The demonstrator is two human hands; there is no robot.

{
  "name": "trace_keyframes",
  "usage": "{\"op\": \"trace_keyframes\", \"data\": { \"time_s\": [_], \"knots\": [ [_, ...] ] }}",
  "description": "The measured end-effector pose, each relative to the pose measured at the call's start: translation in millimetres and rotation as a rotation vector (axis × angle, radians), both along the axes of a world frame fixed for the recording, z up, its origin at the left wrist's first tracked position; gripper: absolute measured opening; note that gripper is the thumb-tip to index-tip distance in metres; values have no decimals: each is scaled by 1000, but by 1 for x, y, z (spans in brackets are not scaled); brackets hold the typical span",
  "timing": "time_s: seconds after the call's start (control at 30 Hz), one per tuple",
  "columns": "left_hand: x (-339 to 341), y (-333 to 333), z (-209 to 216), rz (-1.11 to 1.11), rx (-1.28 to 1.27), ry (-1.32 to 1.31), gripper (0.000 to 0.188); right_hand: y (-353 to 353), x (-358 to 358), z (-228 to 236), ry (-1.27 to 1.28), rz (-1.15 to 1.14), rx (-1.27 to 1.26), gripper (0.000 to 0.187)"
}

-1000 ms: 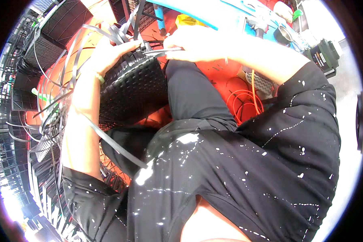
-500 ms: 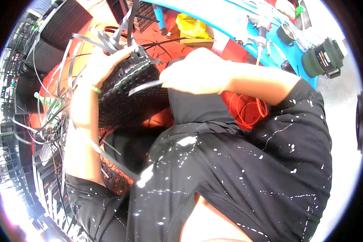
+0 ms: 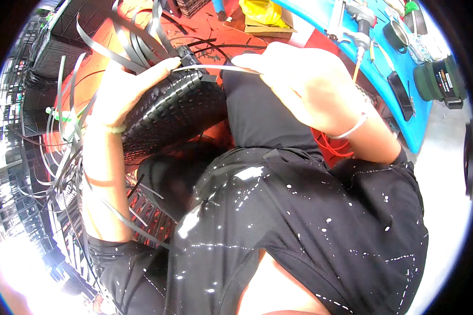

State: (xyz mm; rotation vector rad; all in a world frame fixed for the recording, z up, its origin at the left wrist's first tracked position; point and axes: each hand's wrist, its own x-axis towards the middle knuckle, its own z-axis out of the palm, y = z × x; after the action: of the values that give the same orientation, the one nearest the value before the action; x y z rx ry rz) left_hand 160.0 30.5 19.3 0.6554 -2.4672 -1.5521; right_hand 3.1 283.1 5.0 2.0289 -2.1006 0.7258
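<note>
In the head view the left hand (image 3: pixel 123 92) clamps the black woven basket (image 3: pixel 176 113) on the lap while the right hand (image 3: pixel 305 86) pinches a pale strip (image 3: pixel 210 67) at its rim, seemingly mid-weave, needing a careful tuck between loose black strips (image 3: pixel 134 42) crowding there, blue bench (image 3: pixel 404 110) beyond.

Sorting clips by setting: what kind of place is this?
Probably a craft workshop: both hands work a black woven basket with loose black strips, and tools lie on a blue workbench over a red floor.
</note>
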Motion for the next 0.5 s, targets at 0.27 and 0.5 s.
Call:
{"op": "trace_keyframes", "data": {
  "time_s": [0.27, 0.5],
  "knots": [
    [-3, -7, 4, -110, -39, -78, 37, 14, 3, 8, 64, -40, 35, 31],
    [6, -14, -2, -123, 16, -69, 51, 10, 2, 14, 185, -14, -27, 30]
  ]
}}
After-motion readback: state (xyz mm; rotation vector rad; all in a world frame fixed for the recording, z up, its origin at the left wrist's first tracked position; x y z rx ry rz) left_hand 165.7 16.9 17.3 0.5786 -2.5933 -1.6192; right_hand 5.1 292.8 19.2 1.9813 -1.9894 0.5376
